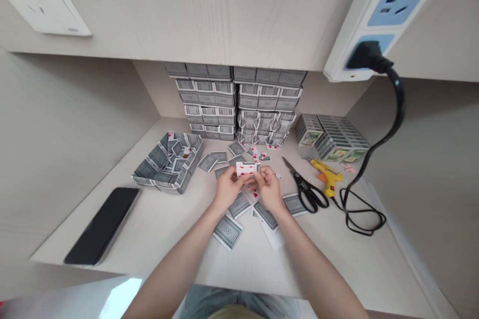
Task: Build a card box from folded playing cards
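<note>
Between my two hands is a playing card (pixel 247 167), its white face with red pips toward me and its top edge showing a strip of grey back. My left hand (pixel 227 188) pinches the card's left end. On the right end, the fingers and thumb of my right hand (pixel 268 188) are closed. Loose playing cards lie on the desk around and beneath my hands, such as a patterned grey-backed card (pixel 228 232) near my left forearm and another card (pixel 294 204) to the right of my right wrist. Several cards lie beyond my fingertips.
A tray made of cards (pixel 180 179) holds loose cards at left, beside a black phone (pixel 103 224). Stacked card boxes (pixel 265 92) stand at the back. To the right are black-handled scissors (pixel 309 192), a yellow glue gun (pixel 327 177) with its cord (pixel 364 232), and boxed decks (pixel 339 139).
</note>
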{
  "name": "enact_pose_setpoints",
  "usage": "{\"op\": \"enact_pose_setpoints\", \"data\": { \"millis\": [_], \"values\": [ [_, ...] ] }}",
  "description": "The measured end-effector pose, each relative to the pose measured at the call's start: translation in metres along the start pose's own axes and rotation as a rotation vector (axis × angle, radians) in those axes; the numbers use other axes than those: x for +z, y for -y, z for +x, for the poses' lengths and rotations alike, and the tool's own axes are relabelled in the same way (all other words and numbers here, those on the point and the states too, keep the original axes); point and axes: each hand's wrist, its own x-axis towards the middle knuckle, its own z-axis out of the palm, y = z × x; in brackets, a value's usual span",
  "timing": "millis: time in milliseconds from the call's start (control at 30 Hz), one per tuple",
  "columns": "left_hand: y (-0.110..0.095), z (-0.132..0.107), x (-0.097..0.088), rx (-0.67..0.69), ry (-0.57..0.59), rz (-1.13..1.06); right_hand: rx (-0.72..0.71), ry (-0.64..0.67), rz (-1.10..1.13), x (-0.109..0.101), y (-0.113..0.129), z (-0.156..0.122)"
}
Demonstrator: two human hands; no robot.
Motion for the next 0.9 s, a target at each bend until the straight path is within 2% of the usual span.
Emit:
{"op": "enact_pose_setpoints", "data": {
  "millis": [133,233,333,533,633,733,800,900],
  "values": [
    [-0.001,0.000,-0.003,0.027,-0.035,0.064,0.039,-0.002,-0.088,-0.002,-0.006,0.000],
    [0.000,0.003,-0.009,0.010,-0.013,0.108,-0.020,-0.005,-0.216,-0.004,-0.008,0.000],
    [0.002,0.007,-0.015,0.013,0.039,0.174,-0.141,-0.039,-0.323,-0.005,-0.004,0.000],
    [0.001,0.005,-0.017,0.028,0.192,0.228,-0.169,-0.019,-0.433,-0.009,0.004,0.001],
    [0.000,0.002,-0.011,0.023,0.196,0.161,-0.105,0.000,-0.409,-0.009,0.005,-0.001],
    [-0.002,0.002,-0.009,0.081,0.109,0.129,-0.007,0.022,-0.276,-0.003,0.005,-0.005],
    [-0.004,0.003,-0.011,0.146,0.067,0.180,0.046,0.037,-0.215,0.003,0.006,-0.008],
    [-0.006,0.004,-0.017,0.232,0.075,0.292,0.099,0.027,-0.179,0.008,0.007,-0.010]
  ]
}}
